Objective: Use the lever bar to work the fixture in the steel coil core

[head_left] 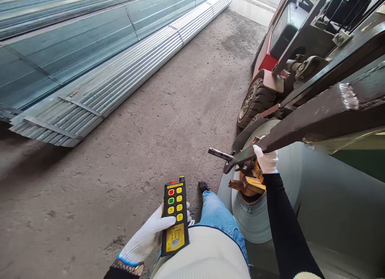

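My left hand (147, 235), in a white glove, grips a black and yellow crane remote (175, 215), the thumb lying on its coloured buttons. My right hand (266, 159), also gloved, is closed on the underside of a dark steel fork arm (315, 118) that slants over a grey steel coil (315, 199). Just below that hand an orange-brown lifting hook (249, 182) sits in the coil's bore. A short steel pin (220, 153) sticks out left of the fork tip.
A red forklift (279, 50) stands at the right with its front wheel (254, 102) on the concrete floor (168, 122). Bundles of galvanised pipes (126, 70) and steel sheets (60, 42) lie along the left. My jeans-clad leg (221, 219) stands beside the coil.
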`<state>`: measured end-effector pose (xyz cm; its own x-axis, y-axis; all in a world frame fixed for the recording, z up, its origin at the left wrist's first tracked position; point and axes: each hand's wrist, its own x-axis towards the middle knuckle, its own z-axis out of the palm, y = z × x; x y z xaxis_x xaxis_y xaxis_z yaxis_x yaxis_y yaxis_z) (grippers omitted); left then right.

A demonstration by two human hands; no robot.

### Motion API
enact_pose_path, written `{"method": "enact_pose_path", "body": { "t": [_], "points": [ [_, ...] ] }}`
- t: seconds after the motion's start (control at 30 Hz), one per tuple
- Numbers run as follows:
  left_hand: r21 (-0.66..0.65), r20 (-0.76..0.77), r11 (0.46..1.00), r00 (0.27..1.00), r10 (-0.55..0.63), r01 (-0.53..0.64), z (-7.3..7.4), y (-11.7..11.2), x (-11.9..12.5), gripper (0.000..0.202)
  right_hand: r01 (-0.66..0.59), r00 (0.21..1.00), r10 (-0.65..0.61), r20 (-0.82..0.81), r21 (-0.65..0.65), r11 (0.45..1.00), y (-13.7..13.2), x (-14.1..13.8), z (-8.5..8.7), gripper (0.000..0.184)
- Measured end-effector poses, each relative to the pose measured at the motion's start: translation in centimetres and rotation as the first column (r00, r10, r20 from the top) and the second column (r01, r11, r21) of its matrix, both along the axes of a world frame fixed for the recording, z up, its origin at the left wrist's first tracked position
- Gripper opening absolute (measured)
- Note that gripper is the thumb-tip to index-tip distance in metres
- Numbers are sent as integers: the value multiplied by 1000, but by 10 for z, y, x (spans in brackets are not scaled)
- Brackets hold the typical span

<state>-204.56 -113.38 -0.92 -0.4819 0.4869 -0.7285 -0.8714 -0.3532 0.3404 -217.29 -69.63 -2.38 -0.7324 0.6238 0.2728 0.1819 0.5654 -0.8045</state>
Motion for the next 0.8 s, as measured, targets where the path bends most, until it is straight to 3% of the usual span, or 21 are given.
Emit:
{"method": "enact_pose_path", "body": {
  "t": [0.27,0.47,0.8],
  "points": [
    [-71,-4,997,1000,-2,1,10,6,-2,97,-35,999,35,-20,-1,999,6,-7,2,30],
    [-53,-6,998,1000,19,-19,5,4,2,96,-77,996,78,-35,16,997,19,-24,8,29],
    [-97,10,992,997,80,-78,4,5,1,88,-40,998,42,-46,35,999,30,-37,5,33]
  ]
}}
